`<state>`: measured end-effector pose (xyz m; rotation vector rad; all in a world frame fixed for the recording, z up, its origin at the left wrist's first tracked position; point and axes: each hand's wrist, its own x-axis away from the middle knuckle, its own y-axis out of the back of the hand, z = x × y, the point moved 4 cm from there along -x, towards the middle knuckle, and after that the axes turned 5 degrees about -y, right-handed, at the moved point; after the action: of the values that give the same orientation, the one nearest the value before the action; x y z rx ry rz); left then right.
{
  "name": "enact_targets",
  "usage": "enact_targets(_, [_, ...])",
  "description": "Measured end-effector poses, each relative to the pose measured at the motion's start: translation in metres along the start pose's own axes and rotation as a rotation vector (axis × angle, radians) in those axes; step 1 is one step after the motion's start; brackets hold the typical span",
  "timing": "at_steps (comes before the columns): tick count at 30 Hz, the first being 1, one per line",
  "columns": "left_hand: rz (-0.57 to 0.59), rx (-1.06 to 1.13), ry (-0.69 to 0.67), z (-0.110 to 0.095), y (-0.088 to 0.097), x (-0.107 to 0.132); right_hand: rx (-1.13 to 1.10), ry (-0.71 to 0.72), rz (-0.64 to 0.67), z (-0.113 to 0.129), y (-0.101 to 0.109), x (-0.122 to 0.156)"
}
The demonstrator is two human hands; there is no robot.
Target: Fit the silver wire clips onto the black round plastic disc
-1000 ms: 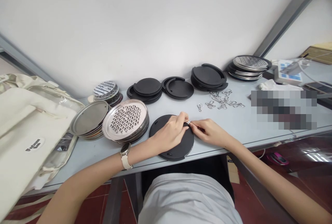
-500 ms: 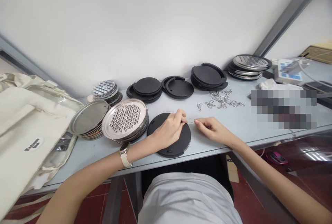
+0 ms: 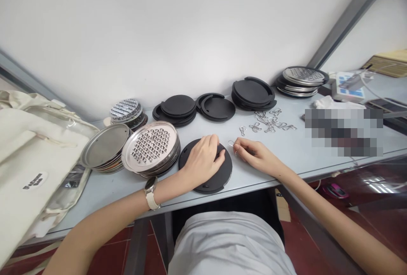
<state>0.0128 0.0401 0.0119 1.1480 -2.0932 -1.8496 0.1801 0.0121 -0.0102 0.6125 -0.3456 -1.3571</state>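
Note:
A round black disc lies flat near the table's front edge. My left hand rests on top of it, fingers curled over its far rim. My right hand sits just right of the disc and pinches a small metal wire clip between thumb and fingers. The clip's loop sticks out to the left, close to the disc's right rim. A white-strapped watch is on my left wrist.
Perforated steel grater discs and plain steel plates are stacked left of the disc. Black disc stacks line the wall, with loose wire clips in front. More grater discs stand far right. A cream bag covers the left end.
My hands have parted: the right one drew the clip off the disc's edge to the right, and the left one settled flatter on the disc. The disc shifted slightly left.

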Motion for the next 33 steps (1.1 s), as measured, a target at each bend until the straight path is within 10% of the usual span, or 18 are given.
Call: enact_targets(33, [0.111, -0.084, -0.025, -0.012, 0.002, 0.002, 0.149, -0.035, 0.005, 0.001, -0.015, -0.007])
